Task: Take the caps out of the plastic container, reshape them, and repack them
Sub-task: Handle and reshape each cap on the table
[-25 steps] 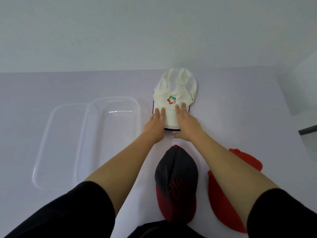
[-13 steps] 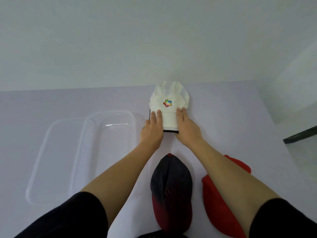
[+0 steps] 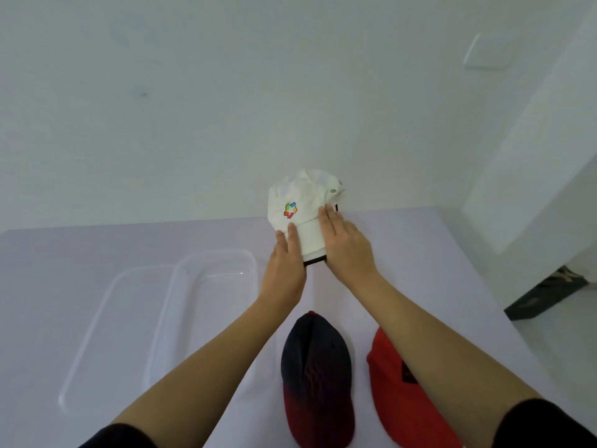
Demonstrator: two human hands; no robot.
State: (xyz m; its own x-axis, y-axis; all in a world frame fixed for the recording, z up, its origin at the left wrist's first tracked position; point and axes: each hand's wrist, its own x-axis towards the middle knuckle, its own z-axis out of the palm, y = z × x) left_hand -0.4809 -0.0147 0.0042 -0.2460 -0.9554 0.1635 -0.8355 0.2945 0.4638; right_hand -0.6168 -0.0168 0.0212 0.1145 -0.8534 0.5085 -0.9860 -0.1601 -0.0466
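Observation:
A white cap (image 3: 302,202) with a colourful logo is tilted up over the far middle of the table, its crown crumpled. My left hand (image 3: 284,263) holds the left side of its brim and my right hand (image 3: 345,250) holds the right side, fingers laid along the top; the thumbs are hidden underneath. A clear plastic container (image 3: 250,265) sits to the left of my hands, with nothing in it. A black cap fading to red (image 3: 316,376) and a red cap (image 3: 394,402) lie near me between and under my forearms.
The container's clear lid (image 3: 97,321) lies flat beside it on the left. The pale table (image 3: 420,260) ends at its right edge, with floor and a dark object (image 3: 546,292) beyond. A white wall stands behind the table.
The white cap has come up off the table and tilted, its crown now bunched. Both hands slid closer along the brim, and the view has tipped upward.

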